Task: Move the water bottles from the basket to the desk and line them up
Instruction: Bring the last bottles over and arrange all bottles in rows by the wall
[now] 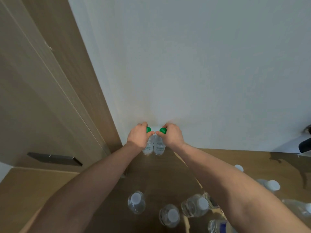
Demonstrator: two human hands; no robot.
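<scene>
Two clear water bottles with green caps stand side by side at the back of the brown desk (pixel 159 175), against the white wall. My left hand (pixel 138 137) grips the neck of the left green-capped bottle (pixel 148 147). My right hand (pixel 171 137) grips the neck of the right green-capped bottle (pixel 159 147). The two bottles touch each other. Several clear bottles with white caps stand nearer to me, among them one (pixel 136 201), another (pixel 170 215) and a third (pixel 196 205). No basket is in view.
More white-capped bottles (pixel 271 184) stand at the right of the desk. A wooden panel (pixel 50 91) with a dark handle (pixel 54 158) rises at the left. A dark object (pixel 305 145) sits at the far right edge.
</scene>
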